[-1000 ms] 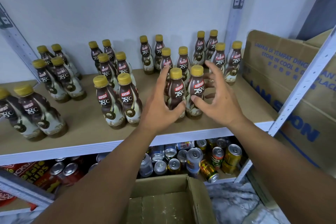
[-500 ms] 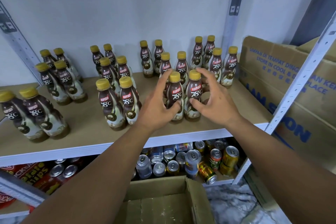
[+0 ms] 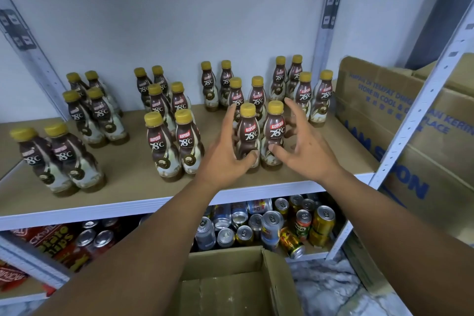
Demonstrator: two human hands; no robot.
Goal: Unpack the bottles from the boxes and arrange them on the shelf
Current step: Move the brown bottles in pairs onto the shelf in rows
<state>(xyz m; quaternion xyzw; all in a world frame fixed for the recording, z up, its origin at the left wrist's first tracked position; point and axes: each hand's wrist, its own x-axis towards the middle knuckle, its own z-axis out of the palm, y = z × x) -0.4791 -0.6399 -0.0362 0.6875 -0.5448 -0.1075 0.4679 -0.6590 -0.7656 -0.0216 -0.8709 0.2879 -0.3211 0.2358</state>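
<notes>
Beside 2 bottles (image 3: 275, 133), right hand (image 3: 305, 152) looser

The tan shelf (image 3: 128, 167) spans mid-frame, with yellow-capped bottles (image 3: 164, 146) standing upright on it in paired rows. Below, a second shelf (image 3: 314, 256) carries cans (image 3: 272, 228) at centre and chip packs (image 3: 59, 241) at lower left.
</notes>
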